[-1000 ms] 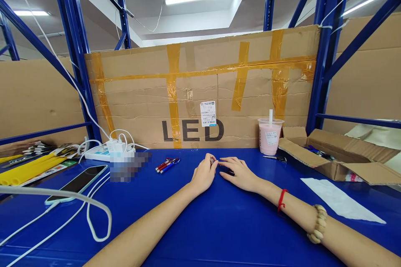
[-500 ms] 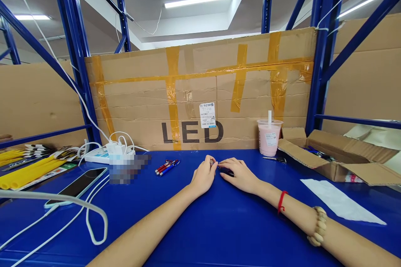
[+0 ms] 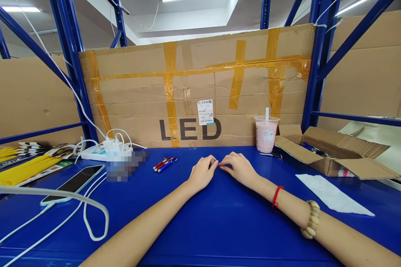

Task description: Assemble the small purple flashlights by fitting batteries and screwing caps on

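Observation:
My left hand (image 3: pixel 203 173) is closed above the middle of the blue tabletop (image 3: pixel 200 225). A tiny part of something dark shows between its thumb and forefinger, too small to name. My right hand (image 3: pixel 240 169) is beside it, fingers bent and drawn together, the tips close to the left fingertips. Whatever its fingers hold, if anything, is hidden. To the left of my hands lie several slim red and blue pen-like sticks (image 3: pixel 166 164), apart from both hands.
A pink drink cup (image 3: pixel 265 135) with a straw stands at the back right, near an opened cardboard box (image 3: pixel 335 150) and a white paper sheet (image 3: pixel 334 194). Leftward are a phone (image 3: pixel 73 183), white cables, a power strip (image 3: pixel 94 154) and yellow tubes (image 3: pixel 31 171). A cardboard panel (image 3: pixel 140 96) closes the back.
My right hand's fingers have drawn closer together, and the dark patch beneath them no longer shows. My left hand stays closed in nearly the same place. The view has shifted slightly.

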The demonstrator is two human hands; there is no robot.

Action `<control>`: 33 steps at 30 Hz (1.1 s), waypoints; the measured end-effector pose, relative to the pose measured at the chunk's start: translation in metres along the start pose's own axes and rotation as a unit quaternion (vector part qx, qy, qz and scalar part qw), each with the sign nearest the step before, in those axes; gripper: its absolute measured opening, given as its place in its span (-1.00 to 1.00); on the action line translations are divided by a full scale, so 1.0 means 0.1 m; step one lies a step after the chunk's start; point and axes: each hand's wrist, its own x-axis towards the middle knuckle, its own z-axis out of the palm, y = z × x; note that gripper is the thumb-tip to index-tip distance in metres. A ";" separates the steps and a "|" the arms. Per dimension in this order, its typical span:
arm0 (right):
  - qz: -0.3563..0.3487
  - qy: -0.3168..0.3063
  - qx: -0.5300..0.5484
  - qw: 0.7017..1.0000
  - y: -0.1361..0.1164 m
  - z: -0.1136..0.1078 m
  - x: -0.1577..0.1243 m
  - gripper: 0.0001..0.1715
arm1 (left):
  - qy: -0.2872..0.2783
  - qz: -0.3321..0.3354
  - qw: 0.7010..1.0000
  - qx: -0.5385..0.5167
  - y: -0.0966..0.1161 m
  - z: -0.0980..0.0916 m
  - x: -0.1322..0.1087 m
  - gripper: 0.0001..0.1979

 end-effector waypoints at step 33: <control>0.081 0.211 0.250 0.941 0.03 -0.04 0.05 -0.76 | 0.020 0.012 0.998 -0.055 -0.03 0.03 0.00 -0.81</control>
